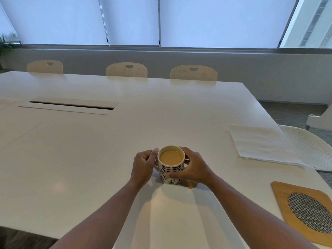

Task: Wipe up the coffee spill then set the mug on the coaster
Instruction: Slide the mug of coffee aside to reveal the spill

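Note:
A cream mug (172,172) with a black leaf pattern, full of milky coffee, stands on the white table (89,150) in front of me. My left hand (143,166) holds the mug's left side, thumb at the rim. My right hand (192,168) wraps its right side, thumb across the front. A small tan coffee spill (190,185) shows on the table just right of the mug's base, partly under my right wrist. A folded white cloth (260,143) lies at the right. The wooden coaster (305,209) with a woven oval inset lies at the near right.
A cable slot (70,105) is set into the table at the far left. Three beige chairs (126,70) line the far edge. A white perforated chair (309,144) stands at the right, under the cloth's side of the table.

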A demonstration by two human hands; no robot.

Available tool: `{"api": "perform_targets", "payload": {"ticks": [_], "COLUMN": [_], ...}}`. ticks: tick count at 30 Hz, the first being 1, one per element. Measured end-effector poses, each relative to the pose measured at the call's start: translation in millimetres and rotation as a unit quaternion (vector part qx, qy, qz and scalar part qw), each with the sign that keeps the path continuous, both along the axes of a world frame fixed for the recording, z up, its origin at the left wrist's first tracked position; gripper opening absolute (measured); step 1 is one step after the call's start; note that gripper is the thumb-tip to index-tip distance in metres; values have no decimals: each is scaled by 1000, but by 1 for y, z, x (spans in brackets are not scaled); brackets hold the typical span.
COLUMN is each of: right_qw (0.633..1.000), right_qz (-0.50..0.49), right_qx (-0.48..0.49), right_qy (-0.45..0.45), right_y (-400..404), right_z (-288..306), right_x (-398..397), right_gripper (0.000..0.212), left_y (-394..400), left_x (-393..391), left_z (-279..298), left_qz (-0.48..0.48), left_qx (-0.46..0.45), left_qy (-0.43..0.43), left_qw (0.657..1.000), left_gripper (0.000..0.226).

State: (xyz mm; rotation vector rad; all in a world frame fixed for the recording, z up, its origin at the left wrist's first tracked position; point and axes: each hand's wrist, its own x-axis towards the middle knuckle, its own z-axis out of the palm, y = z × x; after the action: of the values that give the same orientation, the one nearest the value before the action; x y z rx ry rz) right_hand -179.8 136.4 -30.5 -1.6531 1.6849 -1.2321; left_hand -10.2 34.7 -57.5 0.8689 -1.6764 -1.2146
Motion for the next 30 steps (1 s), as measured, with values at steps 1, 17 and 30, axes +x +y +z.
{"api": "perform_targets", "payload": {"ticks": [1,17,30], "right_qw": [1000,999,998], "right_qz": [1,-8,3], "right_qx": [-4,-45,-60], "right_qy": [5,23,32], "right_y": [-1,-38,-93], "right_z": [1,18,33], "right_x": [-1,-1,5], "right_gripper": [87,80,86], "left_y": [0,-32,-82], "left_x": [-1,-6,-3], "left_z": [0,22,39], "left_qz": [2,32,57], "left_qx": [-2,-19,-5], "left_qy": [4,24,43], "left_qw": [1000,999,997], "left_gripper": [61,49,52]}}
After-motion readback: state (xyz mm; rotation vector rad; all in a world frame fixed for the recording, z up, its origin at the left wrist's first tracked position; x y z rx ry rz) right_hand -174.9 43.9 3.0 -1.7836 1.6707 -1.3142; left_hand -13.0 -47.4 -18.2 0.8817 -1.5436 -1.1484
